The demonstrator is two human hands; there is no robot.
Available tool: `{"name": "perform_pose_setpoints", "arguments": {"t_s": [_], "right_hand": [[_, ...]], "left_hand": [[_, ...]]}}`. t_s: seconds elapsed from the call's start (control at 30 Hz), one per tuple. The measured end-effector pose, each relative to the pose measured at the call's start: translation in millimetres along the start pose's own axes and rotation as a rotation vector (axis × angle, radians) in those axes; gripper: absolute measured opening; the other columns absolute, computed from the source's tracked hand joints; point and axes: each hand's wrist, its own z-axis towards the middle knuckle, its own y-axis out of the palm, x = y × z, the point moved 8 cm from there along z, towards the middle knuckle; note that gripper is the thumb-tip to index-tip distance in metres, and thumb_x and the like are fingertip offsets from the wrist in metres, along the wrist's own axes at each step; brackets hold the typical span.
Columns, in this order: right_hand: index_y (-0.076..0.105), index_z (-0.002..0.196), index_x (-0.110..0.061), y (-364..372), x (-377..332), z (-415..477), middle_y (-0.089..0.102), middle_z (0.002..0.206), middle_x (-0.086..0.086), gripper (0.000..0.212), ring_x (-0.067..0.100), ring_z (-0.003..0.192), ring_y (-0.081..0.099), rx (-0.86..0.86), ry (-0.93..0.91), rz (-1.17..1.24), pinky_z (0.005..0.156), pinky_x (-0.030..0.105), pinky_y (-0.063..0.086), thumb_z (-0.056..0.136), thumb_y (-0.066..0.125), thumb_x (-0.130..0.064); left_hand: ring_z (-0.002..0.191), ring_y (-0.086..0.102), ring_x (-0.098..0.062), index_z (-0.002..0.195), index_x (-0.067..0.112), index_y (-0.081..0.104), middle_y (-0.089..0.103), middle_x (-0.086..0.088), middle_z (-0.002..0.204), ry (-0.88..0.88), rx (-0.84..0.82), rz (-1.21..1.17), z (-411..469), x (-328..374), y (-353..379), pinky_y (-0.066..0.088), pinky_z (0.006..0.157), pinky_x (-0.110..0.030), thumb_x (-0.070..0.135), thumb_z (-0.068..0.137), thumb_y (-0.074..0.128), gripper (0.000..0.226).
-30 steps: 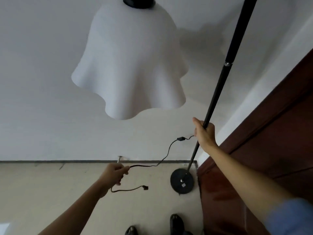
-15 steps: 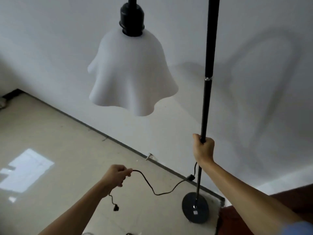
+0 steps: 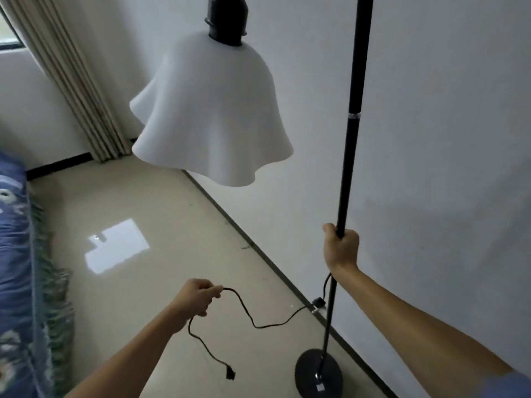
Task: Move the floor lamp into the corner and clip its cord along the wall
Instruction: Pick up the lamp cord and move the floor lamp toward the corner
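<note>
Left hand [image 3: 198, 300] closed around the black cord [image 3: 247, 314], plug [image 3: 230, 375] kept dangling clear of the floor [image 3: 161, 225], likely against tangling. Right hand [image 3: 341, 247] wrapped tight round the lamp pole [image 3: 349, 168], round base [image 3: 319, 374] beside the wall [image 3: 445, 139], shade [image 3: 212, 110] hanging between.

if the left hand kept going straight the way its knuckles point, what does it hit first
Most likely the white wall just above the dark baseboard, after passing over bare floor; the left hand points up-right, though depth is uncertain.
</note>
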Motion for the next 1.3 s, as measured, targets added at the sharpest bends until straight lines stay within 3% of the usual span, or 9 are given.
{"name": "perform_pose_setpoints", "arguments": {"t_s": [0.53, 0.67, 0.87, 1.3], "right_hand": [[0.019, 0.051, -0.021, 384, -153, 107, 0.021, 0.045, -0.004, 0.047, 0.011, 0.04, 0.019, -0.284, -0.116, 0.159, 0.048, 0.029, 0.019, 0.083, 0.052, -0.013], [0.018, 0.05, -0.021, 490, -182, 147, 0.02, 0.04, -0.009, 0.049, 0.01, 0.039, 0.018, -0.397, -0.139, 0.184, 0.048, 0.028, 0.02, 0.084, 0.052, -0.011], [0.018, 0.051, -0.021, 634, -231, 208, 0.02, 0.047, -0.001, 0.048, 0.015, 0.045, 0.019, -0.528, -0.176, 0.181, 0.05, 0.031, 0.019, 0.084, 0.052, -0.012], [0.016, 0.049, -0.022, 944, -276, 307, 0.018, 0.044, -0.005, 0.05, 0.014, 0.042, 0.016, -0.614, -0.178, 0.106, 0.048, 0.03, 0.016, 0.084, 0.05, -0.012]], "left_hand": [[0.049, 0.039, -0.014, 0.067, 0.01, 0.064, 0.042, -0.001, 0.055, -0.049, 0.302, -0.092, 150, 4, -312, 0.04, 0.053, -0.026, 0.027, 0.086, 0.063, 0.026], [0.05, 0.04, -0.015, 0.072, 0.005, 0.065, 0.042, -0.002, 0.056, -0.078, 0.409, -0.12, 200, 14, -382, 0.04, 0.051, -0.025, 0.025, 0.087, 0.063, 0.025], [0.05, 0.04, -0.015, 0.073, 0.002, 0.064, 0.043, -0.003, 0.054, -0.113, 0.53, -0.174, 259, 34, -478, 0.042, 0.051, -0.028, 0.022, 0.088, 0.062, 0.025], [0.049, 0.043, -0.016, 0.075, -0.001, 0.067, 0.045, -0.005, 0.056, -0.142, 0.566, -0.222, 450, 16, -711, 0.044, 0.052, -0.029, 0.024, 0.086, 0.064, 0.028]]}}
